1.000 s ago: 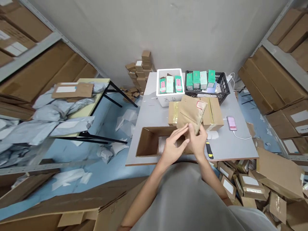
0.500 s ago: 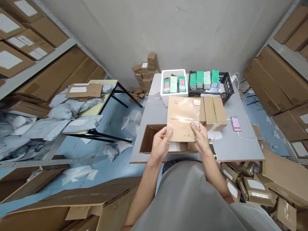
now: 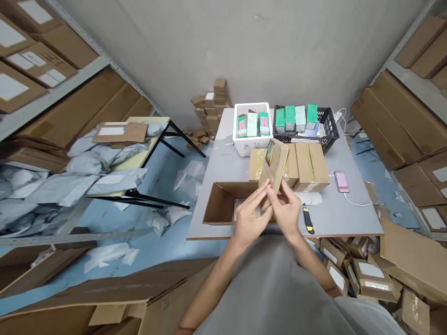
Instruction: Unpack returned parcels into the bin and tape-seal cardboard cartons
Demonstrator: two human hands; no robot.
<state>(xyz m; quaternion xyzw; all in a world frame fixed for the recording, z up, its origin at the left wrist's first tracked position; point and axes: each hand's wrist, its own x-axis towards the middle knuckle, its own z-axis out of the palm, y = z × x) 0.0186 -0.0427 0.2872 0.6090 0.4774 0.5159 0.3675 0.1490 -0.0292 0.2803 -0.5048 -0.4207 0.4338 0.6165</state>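
Between my hands is a flat tan package, turned on edge so that a side with a dark, colourful picture shows on its left. My left hand pinches its lower end from the left. From the right, my right hand grips the same end. Below and left of the package stands an open cardboard box with something pale inside. Behind the package, closed tan cartons sit on the grey table.
At the table's back are a white foam box and a black basket, both with green boxes. A yellow-black cutter and a phone lie to the right. Grey parcels cover the left side table.
The tan package has turned from facing me to edge-on, and its other side shows. Both hands have come closer together at its lower end. The cutter is now fully visible.
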